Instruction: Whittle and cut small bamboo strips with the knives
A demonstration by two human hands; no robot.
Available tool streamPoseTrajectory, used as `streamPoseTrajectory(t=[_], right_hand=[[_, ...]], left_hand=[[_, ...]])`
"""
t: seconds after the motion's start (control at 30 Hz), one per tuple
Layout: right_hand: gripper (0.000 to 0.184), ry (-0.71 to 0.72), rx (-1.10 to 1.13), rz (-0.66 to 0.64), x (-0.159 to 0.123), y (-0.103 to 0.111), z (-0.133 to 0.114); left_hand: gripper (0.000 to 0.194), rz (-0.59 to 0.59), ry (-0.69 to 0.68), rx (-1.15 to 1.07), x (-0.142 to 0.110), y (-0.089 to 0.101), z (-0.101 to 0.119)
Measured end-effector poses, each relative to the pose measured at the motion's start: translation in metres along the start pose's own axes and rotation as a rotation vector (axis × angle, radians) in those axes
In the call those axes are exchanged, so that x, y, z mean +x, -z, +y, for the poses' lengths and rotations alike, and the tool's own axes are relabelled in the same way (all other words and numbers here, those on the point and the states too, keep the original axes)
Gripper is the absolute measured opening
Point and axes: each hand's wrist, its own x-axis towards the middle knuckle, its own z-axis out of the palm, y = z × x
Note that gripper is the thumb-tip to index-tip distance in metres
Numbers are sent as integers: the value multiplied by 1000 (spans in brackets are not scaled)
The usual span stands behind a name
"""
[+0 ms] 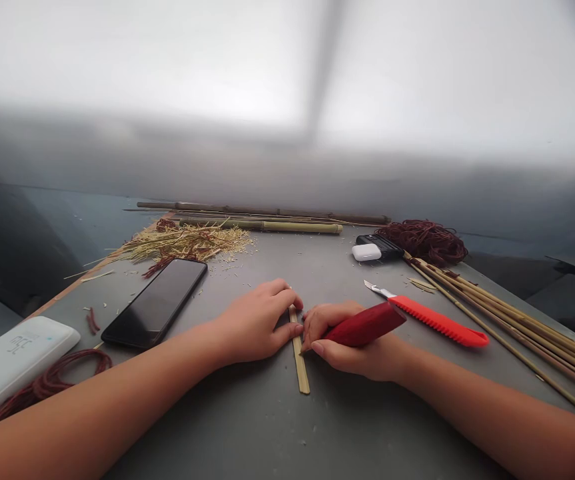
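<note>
A short, flat bamboo strip point(300, 373) lies on the grey table, its near end pointing toward me. My left hand point(262, 320) pins it from the left, with the thumb and curled fingers pressed on its upper part. In my right hand point(347, 340) is a red-handled tool point(367, 325), held like a pen and slanted down to the left. Its tip meets the strip's right edge just below my left thumb; the working end is mostly covered by my fingers. To the right of that hand rests a red utility knife point(437, 321) with its blade out.
Left are a phone point(156, 303), a white power bank point(20, 367), brown cord point(62, 377) and bamboo shavings point(202, 241). Bamboo poles point(297, 227) lie at the back. On the right are thin sticks point(507, 317), a cord bundle point(424, 241) and a white case point(366, 252).
</note>
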Motion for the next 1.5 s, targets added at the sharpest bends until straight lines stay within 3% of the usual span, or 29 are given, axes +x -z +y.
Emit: streamPoseTrajectory(t=[0.47,1.5], right_hand=[[9,187,-136,42,-1,-2,-7],[9,91,-122,30,-1,-5,-5]], left_hand=[[20,-19,-20,-77,1,4,-8],[25,-14,-3,-71,-1,0,-5]])
